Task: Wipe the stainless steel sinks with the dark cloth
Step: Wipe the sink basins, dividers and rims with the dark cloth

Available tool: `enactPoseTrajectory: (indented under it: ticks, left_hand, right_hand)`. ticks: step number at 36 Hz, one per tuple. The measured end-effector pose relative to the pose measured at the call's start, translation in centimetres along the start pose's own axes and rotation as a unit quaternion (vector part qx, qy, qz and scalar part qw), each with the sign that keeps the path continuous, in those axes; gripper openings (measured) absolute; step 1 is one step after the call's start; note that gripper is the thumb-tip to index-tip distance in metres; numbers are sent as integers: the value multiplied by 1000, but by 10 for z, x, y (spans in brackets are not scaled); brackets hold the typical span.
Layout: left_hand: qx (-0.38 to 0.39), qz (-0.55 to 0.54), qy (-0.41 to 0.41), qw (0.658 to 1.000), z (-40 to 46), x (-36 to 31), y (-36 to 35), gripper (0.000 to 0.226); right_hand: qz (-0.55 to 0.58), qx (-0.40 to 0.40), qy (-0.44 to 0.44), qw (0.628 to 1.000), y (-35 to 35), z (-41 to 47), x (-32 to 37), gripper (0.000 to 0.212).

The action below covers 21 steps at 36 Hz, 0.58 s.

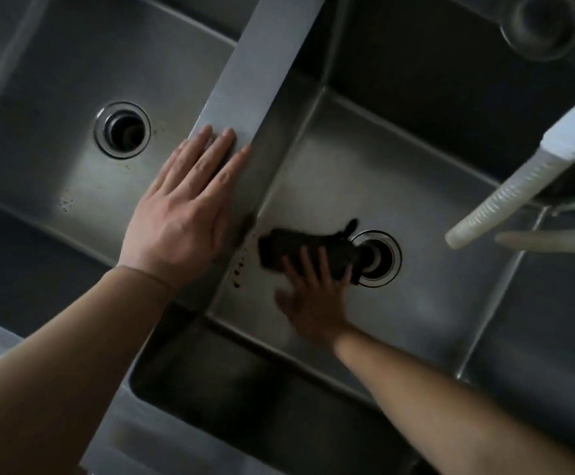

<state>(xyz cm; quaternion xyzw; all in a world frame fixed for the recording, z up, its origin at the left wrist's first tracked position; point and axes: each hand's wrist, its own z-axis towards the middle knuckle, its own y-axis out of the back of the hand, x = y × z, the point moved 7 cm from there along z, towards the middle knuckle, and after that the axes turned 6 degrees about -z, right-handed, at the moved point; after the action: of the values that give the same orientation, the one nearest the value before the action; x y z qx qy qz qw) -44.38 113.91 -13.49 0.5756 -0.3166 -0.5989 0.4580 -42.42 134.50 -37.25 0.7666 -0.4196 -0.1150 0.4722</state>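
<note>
Two square basins of brushed steel, the left sink (56, 108) and right sink (416, 186), parted by a flat divider (245, 80). Left hand (179, 214): straight fingers, close together, lying flat on the divider. Right hand (317, 296): blurred, fingers spread, pressing the crumpled dark cloth (306, 248) onto the right sink's floor; beyond the fingertips, the cloth overlaps the round drain (387, 258). A ribbed pale hose (498, 197) hangs to their right.

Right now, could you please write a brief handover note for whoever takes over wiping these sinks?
Left hand: flat, fingers straight, resting on the divider between the two basins; no grip on anything.
Right hand: fingers spread, pressing the dark cloth onto the right sink floor, beside its drain; blurred.
Done: cannot tell how much is wiped.
Left: dark specks near the divider wall; left sink also shows specks by its drain.
A hose hangs over the right sink.
</note>
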Motion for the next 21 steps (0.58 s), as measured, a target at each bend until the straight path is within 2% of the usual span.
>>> enactPoseTrajectory:
  ticks: [4,7,9,11,14,18,21]
  left_hand:
    - [10,-10,9,1000,1,-2,-1,50]
    - [5,-13,10,1000,2,1,-1,49]
    - [-3,-14,11,1000,1,1,-1,47]
    - [-10,-16,13,1000,1,0,0,44]
    - [-10,-17,14,1000,2,0,1,44]
    - [-10,-24,15,1000,3,2,0,43]
    - [-15,-27,11,999,3,2,1,42]
  right_hand:
    - [-83,-3,143,986,-18,-16,15,62]
    - [-110,-29,195,974,0,5,-8,52]
    - [-102,-45,126,986,20,29,-37,52]
    - [-60,-73,-23,995,47,55,-78,57]
    - [55,-87,-226,969,87,90,-139,63]
    - [141,-92,-302,938,125,138,-170,66]
    - [118,-104,-326,932,131,154,-151,71]
